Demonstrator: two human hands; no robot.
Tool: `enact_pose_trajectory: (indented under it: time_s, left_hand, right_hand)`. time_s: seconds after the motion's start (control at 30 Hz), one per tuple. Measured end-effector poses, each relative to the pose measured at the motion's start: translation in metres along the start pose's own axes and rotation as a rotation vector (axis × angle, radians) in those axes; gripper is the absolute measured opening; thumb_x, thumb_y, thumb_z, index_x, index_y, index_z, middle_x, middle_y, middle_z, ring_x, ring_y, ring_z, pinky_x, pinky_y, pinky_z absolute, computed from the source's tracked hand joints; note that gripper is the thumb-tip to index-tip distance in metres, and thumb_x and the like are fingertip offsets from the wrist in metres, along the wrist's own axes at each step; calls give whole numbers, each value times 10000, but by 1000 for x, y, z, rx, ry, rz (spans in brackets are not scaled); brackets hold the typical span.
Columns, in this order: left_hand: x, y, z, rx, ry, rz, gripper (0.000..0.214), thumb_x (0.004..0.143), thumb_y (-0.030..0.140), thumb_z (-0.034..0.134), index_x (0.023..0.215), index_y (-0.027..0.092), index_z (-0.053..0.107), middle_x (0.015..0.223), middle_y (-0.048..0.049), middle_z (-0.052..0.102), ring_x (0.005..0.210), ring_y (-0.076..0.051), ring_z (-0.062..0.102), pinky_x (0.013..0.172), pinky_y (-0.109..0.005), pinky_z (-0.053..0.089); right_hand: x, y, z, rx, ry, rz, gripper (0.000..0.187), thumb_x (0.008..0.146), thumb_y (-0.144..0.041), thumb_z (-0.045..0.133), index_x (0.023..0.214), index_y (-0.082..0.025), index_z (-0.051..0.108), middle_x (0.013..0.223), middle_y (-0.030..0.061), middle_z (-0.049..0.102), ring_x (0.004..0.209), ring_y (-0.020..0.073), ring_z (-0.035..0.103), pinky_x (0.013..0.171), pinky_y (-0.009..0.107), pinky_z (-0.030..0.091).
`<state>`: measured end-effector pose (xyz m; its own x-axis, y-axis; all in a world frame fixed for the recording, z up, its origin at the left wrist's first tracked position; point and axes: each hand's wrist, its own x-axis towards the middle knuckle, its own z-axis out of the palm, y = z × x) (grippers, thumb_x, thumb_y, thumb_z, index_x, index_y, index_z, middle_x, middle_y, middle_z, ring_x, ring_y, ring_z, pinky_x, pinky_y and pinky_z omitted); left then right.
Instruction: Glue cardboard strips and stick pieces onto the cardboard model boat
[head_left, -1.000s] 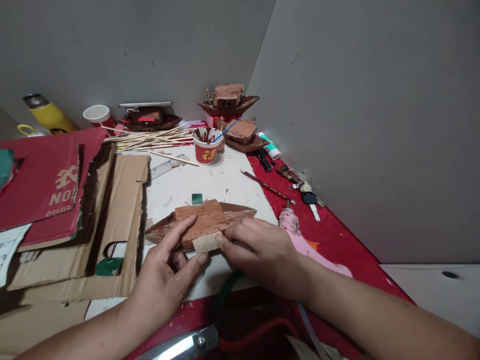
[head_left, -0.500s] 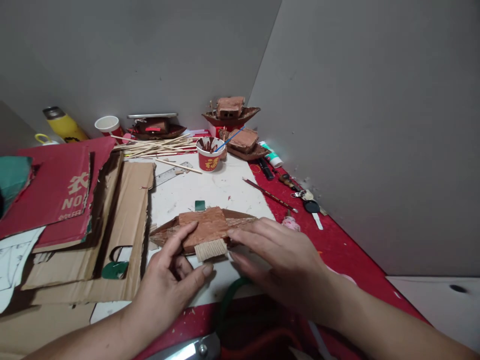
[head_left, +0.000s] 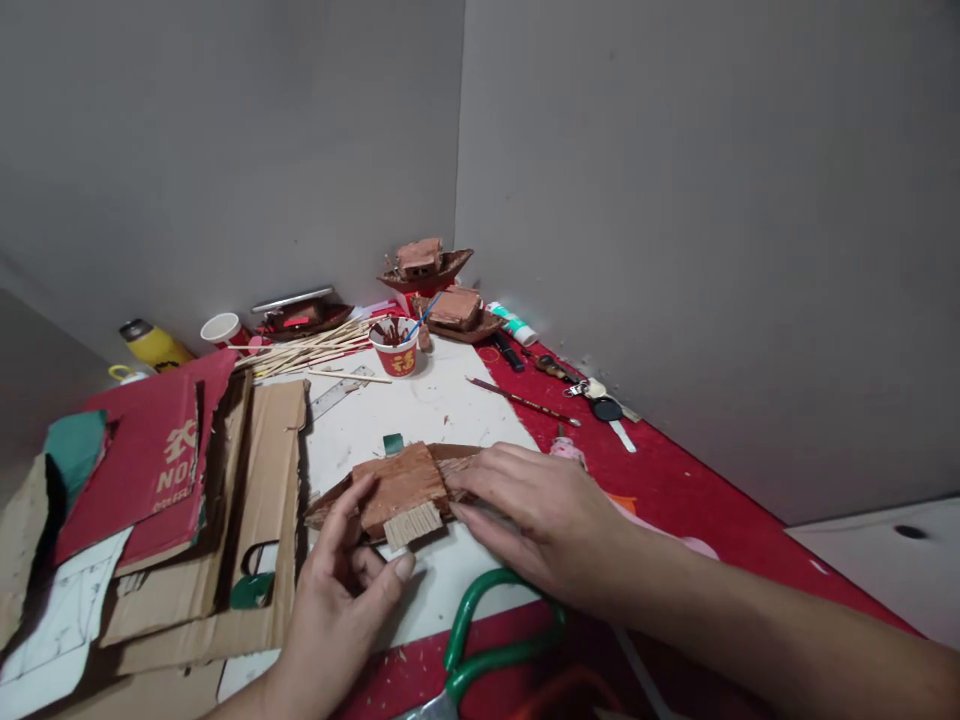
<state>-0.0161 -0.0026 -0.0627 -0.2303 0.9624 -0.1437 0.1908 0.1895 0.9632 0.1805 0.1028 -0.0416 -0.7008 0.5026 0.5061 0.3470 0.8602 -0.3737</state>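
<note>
A brown model boat with a flat reddish-brown roof lies on a white board. From its near side a small corrugated cardboard flap sticks out. My left hand holds the boat's left part loosely, index finger on the roof edge, other fingers curled at its side and thumb near the flap. Around the right end of the hull, my right hand has its thumb and fingers closed. Part of that end is hidden by the fingers. Green-handled scissors lie just below both hands.
Cardboard sheets are piled at left. Behind stand a paint cup with a blue stick, thin wooden sticks and several finished boats. A pencil, keys and glue tube lie right, beside the grey wall.
The view has turned to the right and tilted up, bringing more of the scissors' green handles into sight. Both hands stay at the boat with nearly the same hold.
</note>
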Motion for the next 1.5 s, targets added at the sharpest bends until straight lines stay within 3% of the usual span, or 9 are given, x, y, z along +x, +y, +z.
enact_pose_trajectory:
  time_s: [0.3,0.47,0.53,0.63,0.73,0.9,0.97,1.13,1.5]
  left_hand:
    - [-3,5,-4,67,36,32,665,835,392,676,1399,221,367,897,-37,620,574,-94,477,578,-238,426]
    - [-5,8,-4,22,45,37,725,822,388,691,1420,188,333,673,12,629,591,-134,568,617,-249,471]
    - [-10,11,-4,30,40,18,721,804,396,702,1409,211,357,903,-62,689,698,-160,634,663,-274,509]
    - [-24,14,-6,113,68,31,600,824,394,669,1360,259,434,1367,-133,510,848,-177,666,751,-318,546]
    - [-37,13,-8,310,155,177,512,875,338,611,1355,262,449,1363,-129,506,864,-166,655,725,-299,561]
    - [-32,6,-12,888,257,742,431,887,190,581,1309,213,493,1207,-134,580,806,-151,643,644,-268,568]
    - [-23,4,-11,1006,257,867,409,870,163,601,1271,206,529,1158,-127,609,892,-190,654,705,-300,574]
    - [-5,2,-2,1102,267,975,346,834,153,656,1173,193,603,1062,-116,666,958,-246,658,785,-360,567]
    - [10,-6,0,1046,232,1086,341,845,52,611,1157,188,618,976,-77,644,891,-169,645,783,-276,554]
  right_hand:
    - [-1,3,-1,-56,50,-33,131,922,-187,544,883,-134,658,800,69,668,749,189,585,666,304,438]
    - [-1,-1,-5,-93,11,19,104,916,-199,559,888,-149,646,807,59,674,774,200,601,679,312,443]
    - [-2,-2,-5,-64,-20,69,130,917,-214,558,999,-154,639,873,71,695,832,213,630,708,322,463]
    - [-3,-2,-4,2,-65,135,351,901,-207,572,1249,-164,550,1034,104,710,962,237,656,793,346,492]
    - [-3,-3,-2,27,-120,156,520,889,-179,575,1390,-151,440,1128,134,695,1039,269,654,841,381,506]
    - [-3,-7,1,-3,-177,146,530,884,-142,545,1404,-138,443,1166,157,683,1052,290,658,838,393,517]
    - [-4,-7,3,-6,-175,139,531,883,-137,538,1405,-140,443,1141,156,695,1022,295,670,821,397,521]
    - [-6,-5,10,-10,-175,117,546,882,-135,537,1417,-153,425,1104,142,712,972,290,688,778,383,524]
    - [-5,5,21,10,-145,92,509,877,-155,560,1375,-200,469,1057,112,727,862,262,703,664,325,492]
